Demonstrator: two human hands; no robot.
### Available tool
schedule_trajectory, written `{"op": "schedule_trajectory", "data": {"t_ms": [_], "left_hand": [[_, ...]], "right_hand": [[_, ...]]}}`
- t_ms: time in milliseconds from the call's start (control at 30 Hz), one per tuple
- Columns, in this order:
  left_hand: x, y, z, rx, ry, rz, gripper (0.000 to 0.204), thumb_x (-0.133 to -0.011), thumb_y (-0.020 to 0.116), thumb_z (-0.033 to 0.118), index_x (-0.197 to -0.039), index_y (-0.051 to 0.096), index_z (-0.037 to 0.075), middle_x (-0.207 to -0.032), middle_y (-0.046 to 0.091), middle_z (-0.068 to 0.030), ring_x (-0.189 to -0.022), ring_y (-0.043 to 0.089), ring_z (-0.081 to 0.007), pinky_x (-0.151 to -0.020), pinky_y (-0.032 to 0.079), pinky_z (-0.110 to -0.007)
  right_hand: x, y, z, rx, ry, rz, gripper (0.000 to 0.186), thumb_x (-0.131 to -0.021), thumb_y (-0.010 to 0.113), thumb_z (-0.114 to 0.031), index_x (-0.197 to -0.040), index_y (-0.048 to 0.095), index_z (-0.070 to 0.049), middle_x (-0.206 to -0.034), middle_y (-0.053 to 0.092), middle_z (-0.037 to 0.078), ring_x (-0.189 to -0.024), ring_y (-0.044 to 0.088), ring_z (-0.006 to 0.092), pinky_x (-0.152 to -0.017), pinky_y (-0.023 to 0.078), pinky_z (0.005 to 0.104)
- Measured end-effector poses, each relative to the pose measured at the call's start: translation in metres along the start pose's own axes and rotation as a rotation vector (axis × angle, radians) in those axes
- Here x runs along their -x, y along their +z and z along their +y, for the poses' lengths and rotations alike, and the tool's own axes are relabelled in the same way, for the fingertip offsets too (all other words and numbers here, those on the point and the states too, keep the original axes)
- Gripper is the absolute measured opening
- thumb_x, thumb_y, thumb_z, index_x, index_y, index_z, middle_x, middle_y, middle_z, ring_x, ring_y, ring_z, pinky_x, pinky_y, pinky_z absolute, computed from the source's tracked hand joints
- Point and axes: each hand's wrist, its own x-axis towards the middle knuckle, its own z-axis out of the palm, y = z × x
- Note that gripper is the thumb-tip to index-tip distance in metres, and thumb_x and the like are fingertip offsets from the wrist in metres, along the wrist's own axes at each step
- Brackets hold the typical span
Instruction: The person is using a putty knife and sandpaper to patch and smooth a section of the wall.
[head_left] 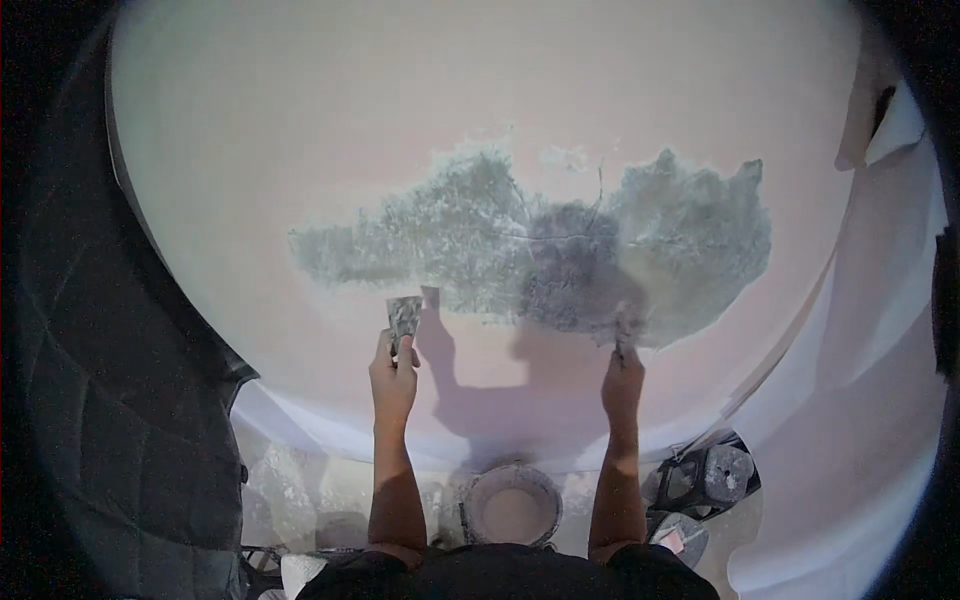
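- Dark shirt (500, 572), bottom centre of the frame, nearest the camera; both bare forearms extend upward from it.
- Left hand (394, 378), left of centre: fingers wrapped around a broad scraper (404, 316), thumb against its front, smeared blade pointing up. Loose material on the blade could drop if the tool tips.
- Right hand (624, 372), right of centre: fingers curled tightly around a blurred tool (624, 325) overlapping the patch's lower edge; whether it touches the surface cannot be told. Too steep an angle would likely gouge the finish.
- Round bucket (478, 490), lower centre, just beyond the shirt: its rim and inner wall are crusted, and it holds a pale, smooth-looking mix (515, 515). A forward step might upset it; dried crust falling in could leave lumps.
- Grey patch (450, 240), irregular, spanning the middle of the pale pink wall (480, 80). Its ragged borders could lift if scraped hard; the thin crack (560, 238) through it might show through a thin coat. Shadow over its lower centre could hide uneven spots.
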Motion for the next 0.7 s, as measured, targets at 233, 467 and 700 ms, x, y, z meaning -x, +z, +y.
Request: {"op": "schedule_trajectory", "data": {"t_ms": [233, 467, 700], "left_hand": [[-0.040, -0.003, 0.017, -0.242, 0.149, -0.025, 0.038, -0.099, 0.049, 0.016, -0.136, 0.051, 0.009, -0.071, 0.055, -0.0150, -0.059, 0.054, -0.0226, -0.059, 0.046, -0.034], [-0.076, 0.002, 0.029, -0.697, 0.361, -0.030, 0.048, -0.096, 0.053, 0.017, -0.140, 0.047, 0.037, -0.085, 0.053, -0.0133, -0.072, 0.057, -0.0315, -0.067, 0.050, -0.041], [-0.078, -0.002, 0.016, -0.691, 0.243, -0.085, 0.052, -0.097, 0.051, 0.017, -0.142, 0.042, 0.041, -0.087, 0.050, -0.0130, -0.076, 0.056, -0.0315, -0.071, 0.050, -0.041]], "right_hand": [[-0.029, 0.104, -0.073, 0.221, -0.455, -0.211, 0.065, -0.077, 0.045, 0.013, -0.139, 0.045, -0.004, -0.149, 0.036, 0.019, -0.140, 0.031, 0.0368, -0.114, 0.028, 0.0481], [-0.085, 0.185, -0.068, 0.523, -0.623, 0.018, 0.060, -0.081, 0.049, 0.003, -0.140, 0.038, 0.005, -0.150, 0.031, 0.021, -0.141, 0.023, 0.0441, -0.115, 0.021, 0.0552], [-0.075, 0.194, -0.082, 0.646, -0.608, -0.020, 0.064, -0.084, 0.051, -0.003, -0.144, 0.031, 0.006, -0.148, 0.034, 0.023, -0.140, 0.027, 0.0438, -0.114, 0.023, 0.0551]]}}
